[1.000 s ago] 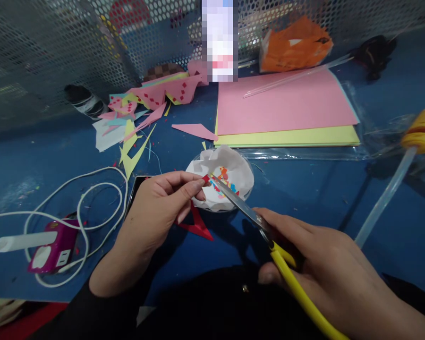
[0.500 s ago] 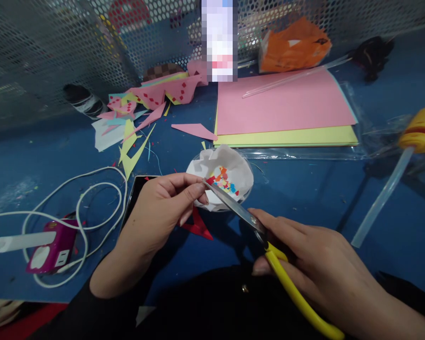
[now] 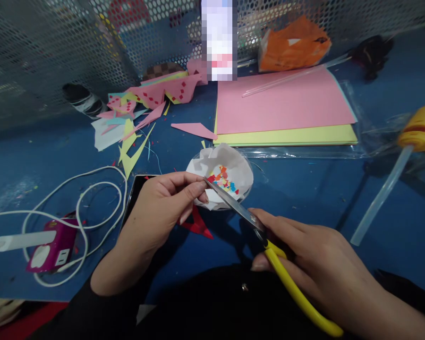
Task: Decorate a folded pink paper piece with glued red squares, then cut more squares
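Observation:
My right hand (image 3: 308, 255) grips a pair of scissors (image 3: 239, 208) with yellow handles, the blades together and pointing up and left. Their tip meets the fingertips of my left hand (image 3: 163, 208). Thumb and forefinger of that hand are pinched; whatever lies between them is too small to make out. Just behind the fingertips sits a bowl (image 3: 246, 177) lined with white paper, partly covered by the blades. Small bits of coloured paper (image 3: 224, 182) in red, orange, yellow and blue lie inside it. Under the left hand, a red paper scrap (image 3: 200, 224) rests on the blue table.
Pink and yellow paper sheets (image 3: 279, 108) lie beyond the bowl. Cut paper scraps (image 3: 129, 146) are strewn at the back left. A white cable (image 3: 81, 203) loops around a purple adapter (image 3: 53, 245). A yellow glue gun (image 3: 420, 130) with a glue stick is at right; an orange packet (image 3: 293, 45) stands behind.
Both hands and the scissors hold nearly the same place. The view has shifted very slightly; nothing has been picked up or let go.

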Tool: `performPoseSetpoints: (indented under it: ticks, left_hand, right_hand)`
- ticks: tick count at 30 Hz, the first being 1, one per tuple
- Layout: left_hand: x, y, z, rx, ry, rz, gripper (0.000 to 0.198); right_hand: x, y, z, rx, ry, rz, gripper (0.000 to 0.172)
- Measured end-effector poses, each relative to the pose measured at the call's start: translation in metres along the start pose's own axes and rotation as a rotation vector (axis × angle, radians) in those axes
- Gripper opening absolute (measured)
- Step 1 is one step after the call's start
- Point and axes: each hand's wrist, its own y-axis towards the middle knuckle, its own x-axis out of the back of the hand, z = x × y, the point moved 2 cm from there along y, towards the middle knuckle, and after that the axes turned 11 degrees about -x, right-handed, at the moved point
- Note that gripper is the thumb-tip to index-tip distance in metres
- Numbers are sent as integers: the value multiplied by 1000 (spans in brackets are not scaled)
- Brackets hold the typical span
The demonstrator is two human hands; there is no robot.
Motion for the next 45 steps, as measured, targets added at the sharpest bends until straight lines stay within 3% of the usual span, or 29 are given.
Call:
performPoseSetpoints:
  ticks: [36,40,45]
  left_hand:
    - [0,1,-3,31,28,-14,8]
    - [2,1,-2,7,-32,-35,4]
    - [1,1,-4,-13,-63,-64,4]
  right_hand:
    - [7,3,3,-100,97,7,28]
    - [9,2,4,-99,63,-47,34]
    - [8,1,4,-85,-1,-62,53]
